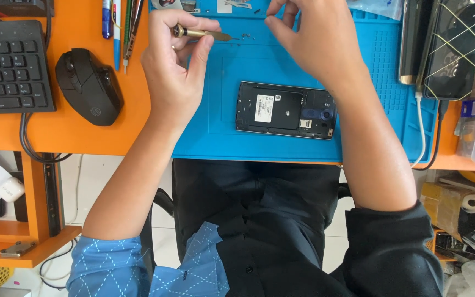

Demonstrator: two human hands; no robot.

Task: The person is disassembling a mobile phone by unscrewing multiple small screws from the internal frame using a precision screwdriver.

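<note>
Brass screwdriver [202, 34] pinched, left hand [174, 71] raised

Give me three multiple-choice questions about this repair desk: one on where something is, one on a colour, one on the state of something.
1. Where does the opened phone lie?
A. on the blue mat
B. on the keyboard
C. on the person's lap

2. What colour is the desk?
A. white
B. orange
C. green

3. What is the left hand doing?
A. resting flat on the mat
B. gripping the mouse
C. holding a small brass-coloured screwdriver

Answers:
1 A: the phone sits back-side up, cover off, in the middle of the blue mat.
2 B: orange shows around the keyboard and mouse.
3 C: its fingers pinch the screwdriver, tip toward tiny screws near the right hand.
</note>
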